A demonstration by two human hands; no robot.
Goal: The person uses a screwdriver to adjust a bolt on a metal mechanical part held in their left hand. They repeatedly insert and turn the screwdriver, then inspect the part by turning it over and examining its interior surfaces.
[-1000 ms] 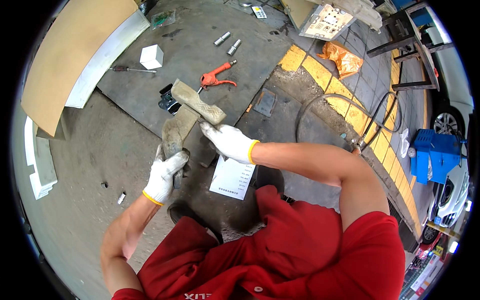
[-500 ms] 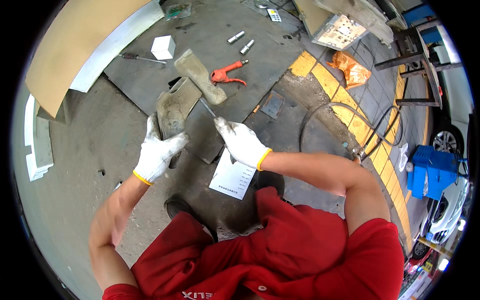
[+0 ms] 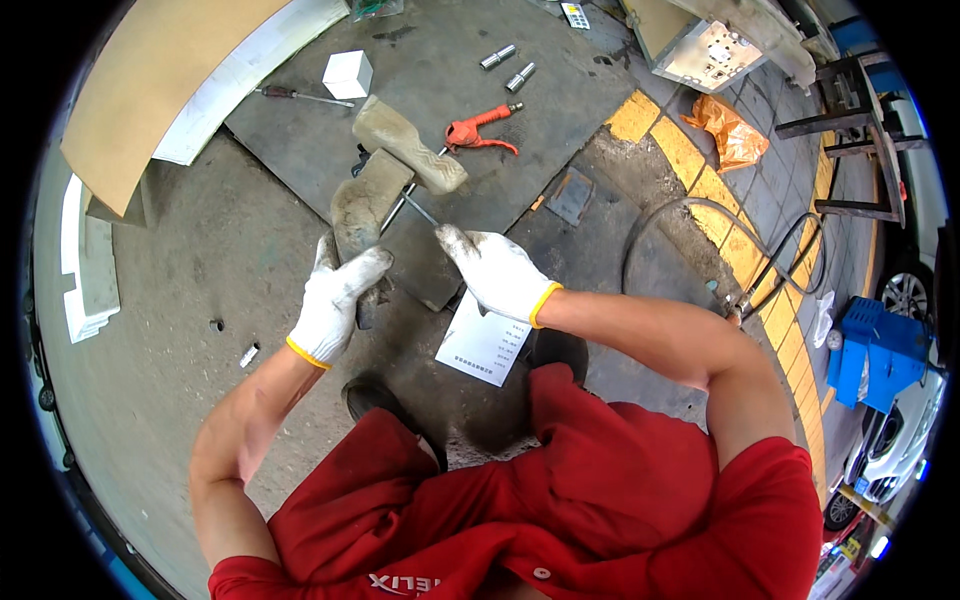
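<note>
Biggest first: dark grey flat sheet [image 3: 500, 190] covers the floor ahead of you, prob. a work surface b/c most loose bits lie on it. Large tan curved board [image 3: 160, 100] w/ white edge is far L, well apart from your hands. White printed paper sheet [image 3: 485, 345] lies near your feet, prob. kept close for a quick look. Your L hand [image 3: 332, 295], in a white knit glove w/ yellow cuff, is clamped on the near end of a worn grey-brown curved block [image 3: 368, 205], held out in front of you; fingers mostly hidden, prob. gripped low to leave the far end free. Your R hand [image 3: 495, 275], same glove type, is closed on a thin grey metal rod [image 3: 422, 211] aimed at the block's R edge; can't tell if it touches. Hands are apart from each other, L likely steadying. Second grey-brown block w/ wavy end [image 3: 410, 145] lies just past the held one. Orange-red air gun [image 3: 467, 132] is just R of that, prob. for easy reach. White cube-shaped box [image 3: 348, 75] & dark-red-handled screwdriver [image 3: 278, 91] sit further L, likely set aside. Two short silver metal cyls [image 3: 497, 57] lie side by side beyond the air gun, prob. parked as a pair
</note>
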